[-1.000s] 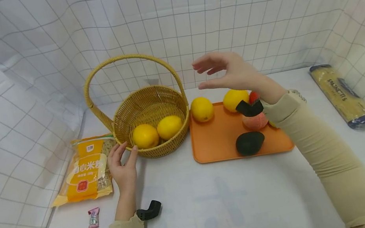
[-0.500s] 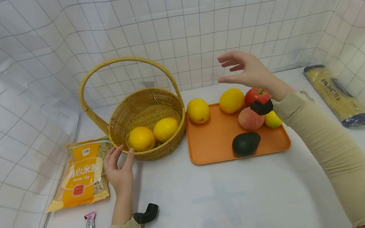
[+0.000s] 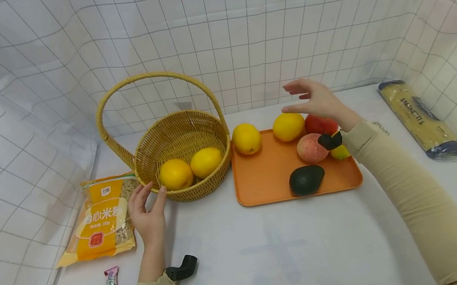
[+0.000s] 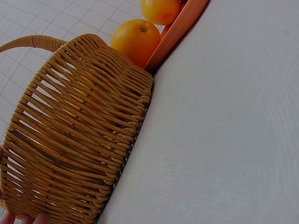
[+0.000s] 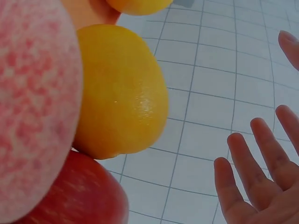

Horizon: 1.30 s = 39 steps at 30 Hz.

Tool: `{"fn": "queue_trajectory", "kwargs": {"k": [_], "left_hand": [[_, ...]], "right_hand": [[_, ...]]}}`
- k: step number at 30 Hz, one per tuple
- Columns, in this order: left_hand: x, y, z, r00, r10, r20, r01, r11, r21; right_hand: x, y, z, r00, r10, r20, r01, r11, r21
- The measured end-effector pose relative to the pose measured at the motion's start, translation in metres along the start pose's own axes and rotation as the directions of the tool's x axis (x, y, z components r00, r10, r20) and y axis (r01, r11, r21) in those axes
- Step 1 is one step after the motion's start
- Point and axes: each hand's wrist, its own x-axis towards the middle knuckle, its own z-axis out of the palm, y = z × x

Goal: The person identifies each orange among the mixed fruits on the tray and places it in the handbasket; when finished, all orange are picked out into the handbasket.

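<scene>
My left hand (image 3: 148, 220) touches the near left rim of a wicker basket (image 3: 191, 193), its thumb spread from the fingers. Inside the basket lie an orange (image 3: 176, 173) and a lemon (image 3: 207, 162). In the left wrist view, fingertips (image 4: 42, 218) lie against the weave. My right hand (image 3: 316, 98), fingers loosely bent and holding nothing, hovers above the back of an orange tray (image 3: 261, 182). Nearest to it are a yellow fruit (image 3: 289, 126) and a red apple (image 3: 320, 124), partly covered. The right wrist view shows the peach (image 5: 32, 102) close up beside the yellow fruit (image 5: 121, 93).
An orange (image 3: 247, 138) sits in the tray's back left corner; an avocado (image 3: 307, 180) and a small yellow-green fruit (image 3: 340, 152) are also on it. A rice noodle bag (image 3: 103, 217) and a wrapped candy (image 3: 111, 280) lie left, a spaghetti pack (image 3: 422, 119) far right.
My right hand has moved right, away from the basket, and lowered toward the fruit at the back of the tray. My left hand has stayed at the basket rim. The view has shifted slightly.
</scene>
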Motion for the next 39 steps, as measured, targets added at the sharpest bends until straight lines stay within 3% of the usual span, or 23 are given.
{"fn": "queue_trajectory", "kwargs": {"k": [14, 27, 39], "left_hand": [[0.0, 0.001, 0.0, 1.0, 0.0, -0.001, 0.0, 1.0, 0.003], [0.001, -0.001, 0.0, 1.0, 0.005, -0.002, -0.005, 1.0, 0.0], [0.002, -0.002, 0.0, 1.0, 0.006, 0.0, -0.006, 1.0, 0.001]], "right_hand": [[0.0, 0.027, 0.014, 0.998, 0.018, 0.062, -0.016, 0.999, -0.041], [-0.002, 0.033, 0.021, 0.991, 0.056, 0.122, -0.045, 0.995, -0.084], [-0.005, 0.036, 0.026, 0.989, 0.08, 0.124, -0.066, 0.991, -0.113]]}}
